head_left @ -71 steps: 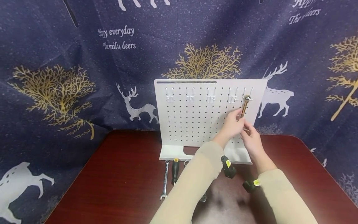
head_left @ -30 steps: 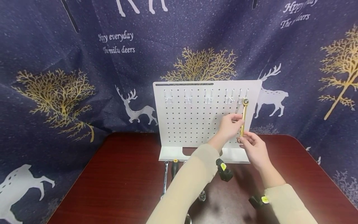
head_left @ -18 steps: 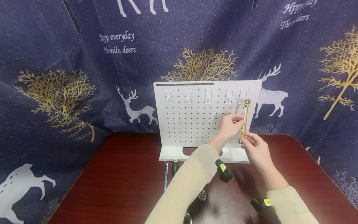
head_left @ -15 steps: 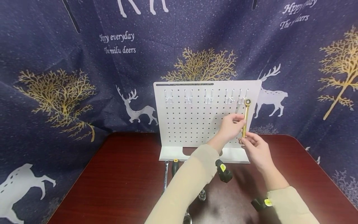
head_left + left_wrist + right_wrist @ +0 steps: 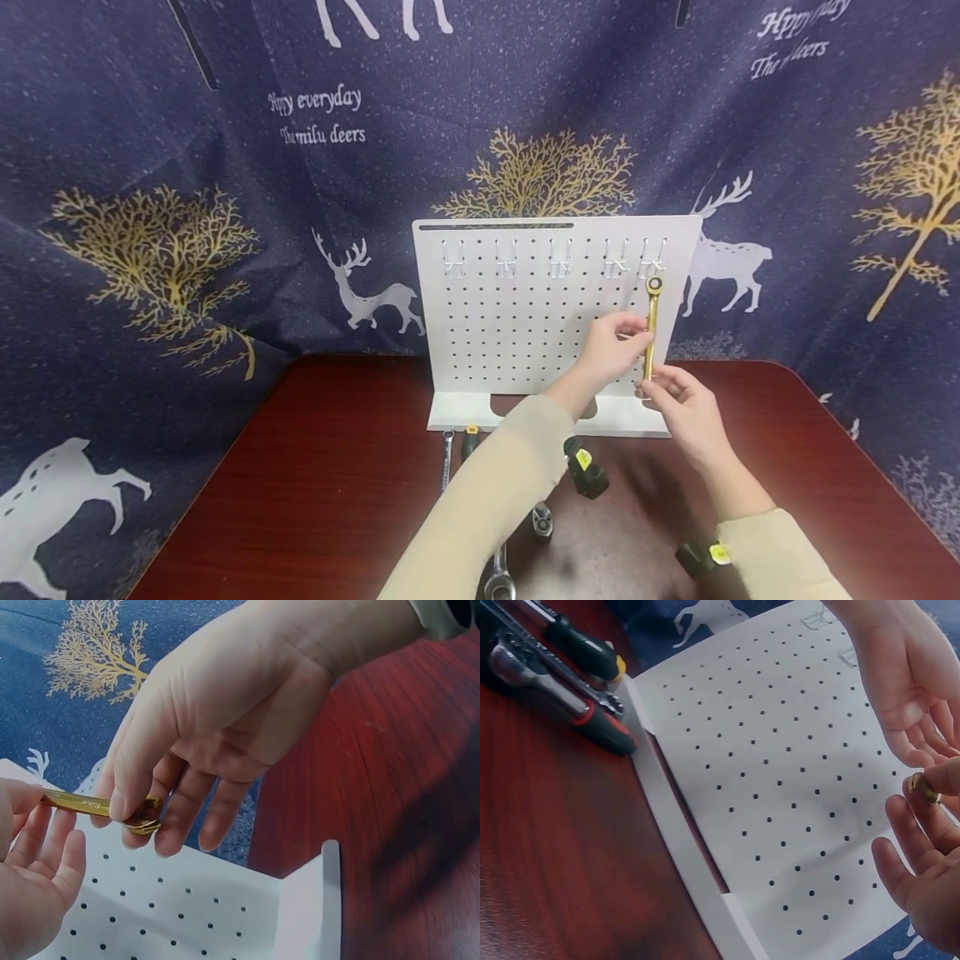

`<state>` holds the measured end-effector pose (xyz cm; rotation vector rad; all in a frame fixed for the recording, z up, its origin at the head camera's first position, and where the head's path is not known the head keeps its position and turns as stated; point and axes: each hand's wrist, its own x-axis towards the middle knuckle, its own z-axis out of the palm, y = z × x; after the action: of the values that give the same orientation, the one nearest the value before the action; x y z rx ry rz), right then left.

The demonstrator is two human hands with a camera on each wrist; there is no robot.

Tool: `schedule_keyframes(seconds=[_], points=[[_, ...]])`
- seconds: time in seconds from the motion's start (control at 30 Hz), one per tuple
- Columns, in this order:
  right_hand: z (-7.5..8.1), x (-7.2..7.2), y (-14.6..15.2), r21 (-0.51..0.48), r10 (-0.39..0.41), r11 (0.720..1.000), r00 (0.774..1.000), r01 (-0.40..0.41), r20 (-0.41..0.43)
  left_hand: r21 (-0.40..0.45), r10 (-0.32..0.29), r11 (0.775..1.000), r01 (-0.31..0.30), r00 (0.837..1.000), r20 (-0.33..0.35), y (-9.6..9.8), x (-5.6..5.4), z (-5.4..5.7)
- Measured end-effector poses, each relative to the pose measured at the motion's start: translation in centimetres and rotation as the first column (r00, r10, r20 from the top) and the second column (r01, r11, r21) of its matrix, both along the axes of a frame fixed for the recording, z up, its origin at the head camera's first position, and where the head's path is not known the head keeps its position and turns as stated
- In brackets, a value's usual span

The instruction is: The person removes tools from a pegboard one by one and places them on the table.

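A gold combination wrench (image 5: 651,325) stands nearly upright in front of the white pegboard (image 5: 525,333), its ring end uppermost, just below the rightmost wire hook (image 5: 652,260). My left hand (image 5: 609,348) pinches its shaft around the middle between thumb and fingers. Lower down, my right hand (image 5: 686,417) pinches the bottom end. In the left wrist view the wrench (image 5: 82,802) spans from my left hand (image 5: 37,877) to my right thumb and fingers (image 5: 127,780). The right wrist view shows only the wrench's lower tip (image 5: 924,789) between the fingertips of my right hand (image 5: 930,889).
Several more wire hooks (image 5: 506,260) line the pegboard's top. On the red-brown table (image 5: 337,500) lie a silver wrench (image 5: 447,454), a screwdriver (image 5: 471,437), a ratchet (image 5: 542,521) and another wrench (image 5: 500,579), partly behind my left sleeve. A ratchet with a red-banded handle (image 5: 604,731) lies by the board's base.
The wrench's ring end was at the rightmost hook and now sits lower, in front of the board. Both hands have come down with it, and the wrench has shifted slightly left over the last half second.
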<state>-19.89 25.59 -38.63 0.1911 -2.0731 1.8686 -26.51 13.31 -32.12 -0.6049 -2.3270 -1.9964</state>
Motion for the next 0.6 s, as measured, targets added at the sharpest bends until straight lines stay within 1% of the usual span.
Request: schedule_keyframes(seconds=[0.13,0.23,0.37,0.47,0.6], points=[[-0.5,0.3,-0.4,0.015,0.041,0.999,0.999,-0.041,-0.003,-0.014,-0.024,1.000,0.024,1.000,-0.009,-1.0,0.0,-0.8],[-1.0,0.4,-0.7,0.046,0.066,0.997,0.998,-0.067,0.010,-0.012,-0.052,0.999,0.052,0.999,0.002,-1.7,0.0,-1.5],[-1.7,0.6,-1.2,0.056,0.094,0.994,0.995,-0.096,0.037,-0.021,-0.080,0.997,0.081,0.996,0.024,-2.7,0.0,-2.3],[-2.2,0.7,-1.5,0.065,0.110,0.991,0.993,-0.113,0.049,-0.033,-0.089,0.995,0.091,0.995,0.041,-3.3,0.1,-2.9],[-2.8,0.9,-1.9,0.117,0.110,0.986,0.993,-0.116,0.052,-0.040,-0.077,0.996,0.080,0.996,0.054,-4.0,0.2,-3.3]])
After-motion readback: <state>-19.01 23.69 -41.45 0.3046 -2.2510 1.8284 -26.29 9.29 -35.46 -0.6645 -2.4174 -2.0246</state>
